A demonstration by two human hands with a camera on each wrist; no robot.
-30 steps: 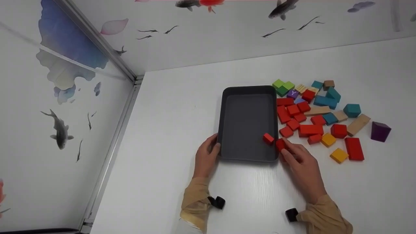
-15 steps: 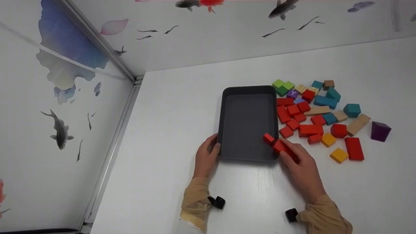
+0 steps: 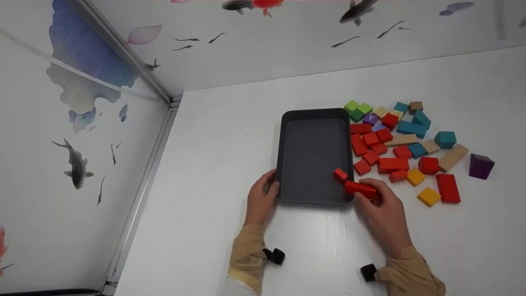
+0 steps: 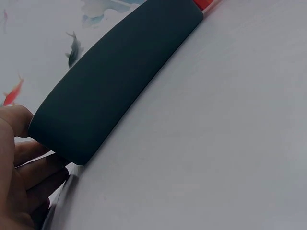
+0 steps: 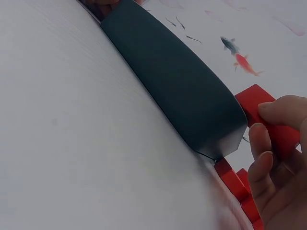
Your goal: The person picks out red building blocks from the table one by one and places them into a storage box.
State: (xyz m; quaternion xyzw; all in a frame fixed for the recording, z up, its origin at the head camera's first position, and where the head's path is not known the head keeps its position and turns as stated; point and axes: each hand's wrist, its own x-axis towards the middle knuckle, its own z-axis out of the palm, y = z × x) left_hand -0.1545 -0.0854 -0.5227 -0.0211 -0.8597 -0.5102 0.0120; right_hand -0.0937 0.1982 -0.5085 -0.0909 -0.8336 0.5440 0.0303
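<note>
A dark grey rectangular tray lies on the white table. My left hand grips its lower left side, the thumb at the rim and the other fingers beneath, as the left wrist view shows. My right hand holds a long red block between thumb and fingers, its far end over the tray's lower right rim. In the right wrist view the red block shows beside the tray's corner. A small red block sits inside the tray by the right wall, close to the held block's tip.
Many loose blocks spread right of the tray: red blocks, yellow blocks, teal blocks, green blocks and plain wooden pieces. A purple block stands farther right. Painted walls bound the table behind and left.
The long red block in my right hand has turned from pointing away to lying more sideways, its tip over the tray rim. My left hand and the tray stay nearly where they were.
</note>
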